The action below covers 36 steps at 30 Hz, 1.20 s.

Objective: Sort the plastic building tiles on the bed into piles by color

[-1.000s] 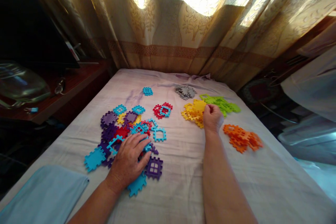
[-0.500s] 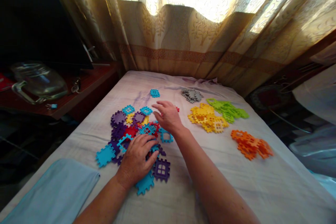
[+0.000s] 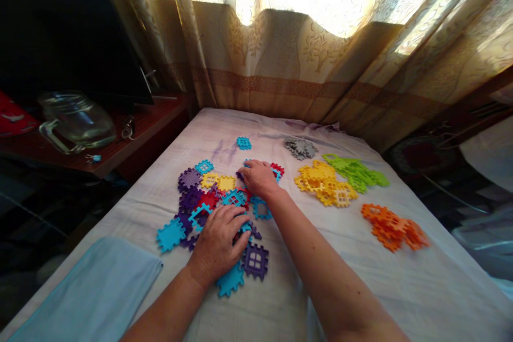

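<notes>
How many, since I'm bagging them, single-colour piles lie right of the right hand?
4: grey pile at the back, green pile right of it, yellow pile left of green, orange pile nearest. None looks hidden.

This looks like a room in a home — beige curtains with a woven tree pattern (image 3: 264, 56) hang across the top of the frame, daylight glowing through them. At upper left, a large flat black screen (image 3: 68, 32) stands by a clear glass jug with a handle (image 3: 86, 123) on reddish-brown wooden furniture (image 3: 170, 109). A pale, wrinkled cloth sheet (image 3: 401, 288) fills the lower centre — household linen, by its look.
</notes>
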{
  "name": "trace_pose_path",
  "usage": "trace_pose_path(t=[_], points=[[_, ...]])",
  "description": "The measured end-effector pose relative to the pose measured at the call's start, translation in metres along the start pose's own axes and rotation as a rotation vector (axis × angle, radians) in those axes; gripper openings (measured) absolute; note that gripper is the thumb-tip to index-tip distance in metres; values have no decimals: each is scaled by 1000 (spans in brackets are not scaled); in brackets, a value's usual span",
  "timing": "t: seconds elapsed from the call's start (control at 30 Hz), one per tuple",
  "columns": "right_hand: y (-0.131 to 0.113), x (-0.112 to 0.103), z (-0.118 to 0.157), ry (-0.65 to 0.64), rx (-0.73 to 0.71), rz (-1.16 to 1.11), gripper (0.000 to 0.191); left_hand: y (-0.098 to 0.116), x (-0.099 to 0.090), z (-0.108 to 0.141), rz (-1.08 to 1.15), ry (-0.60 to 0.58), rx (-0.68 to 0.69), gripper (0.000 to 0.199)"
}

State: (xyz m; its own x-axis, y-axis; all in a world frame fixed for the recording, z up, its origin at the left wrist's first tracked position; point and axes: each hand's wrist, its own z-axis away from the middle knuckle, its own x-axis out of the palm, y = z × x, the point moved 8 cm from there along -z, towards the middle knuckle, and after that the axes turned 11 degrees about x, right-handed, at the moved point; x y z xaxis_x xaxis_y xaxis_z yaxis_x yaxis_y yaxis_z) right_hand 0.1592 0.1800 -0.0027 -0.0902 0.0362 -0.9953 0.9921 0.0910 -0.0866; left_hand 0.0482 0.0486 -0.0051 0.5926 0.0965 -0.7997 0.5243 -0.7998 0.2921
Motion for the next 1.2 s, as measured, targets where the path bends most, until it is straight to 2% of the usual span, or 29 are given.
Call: trace_pose_path(t=[0.07,0.13,0.3,0.4,0.53,0.7,0.83,0.93,1.07,1.2], points=[[20,-3,4,36,123,9,35,0,0,0,-3,3,0,25],[25,-6,9,72,164,-20,34,0,0,0,-5,5,1,25],[-9,-8,12,64,-25,-101,35,-1,2,1,-5,-9,-8,25],[-20,-3,8,9,-40,-62,38,-1,2,2,1,-17,-19,25],[-19,4,3,-67,-37,-68,36,0,2,1,4,-16,-24,25],[-17,7,-3,-94,-17,-176,30,1,1,-1,4,-7,-22,24],[-21,5,-7,-64,-1,-332,28,1,1,0,2,-8,-20,25],[-23,0,-8,-3,11,-493,17,1,0,0,-5,-4,-19,25],[-8,-3,-2,70,137,-703,13,1,-1,-1,3,-6,-21,26],[38,-14,17,235,265,-851,20,1,0,0,4,-14,-7,26]])
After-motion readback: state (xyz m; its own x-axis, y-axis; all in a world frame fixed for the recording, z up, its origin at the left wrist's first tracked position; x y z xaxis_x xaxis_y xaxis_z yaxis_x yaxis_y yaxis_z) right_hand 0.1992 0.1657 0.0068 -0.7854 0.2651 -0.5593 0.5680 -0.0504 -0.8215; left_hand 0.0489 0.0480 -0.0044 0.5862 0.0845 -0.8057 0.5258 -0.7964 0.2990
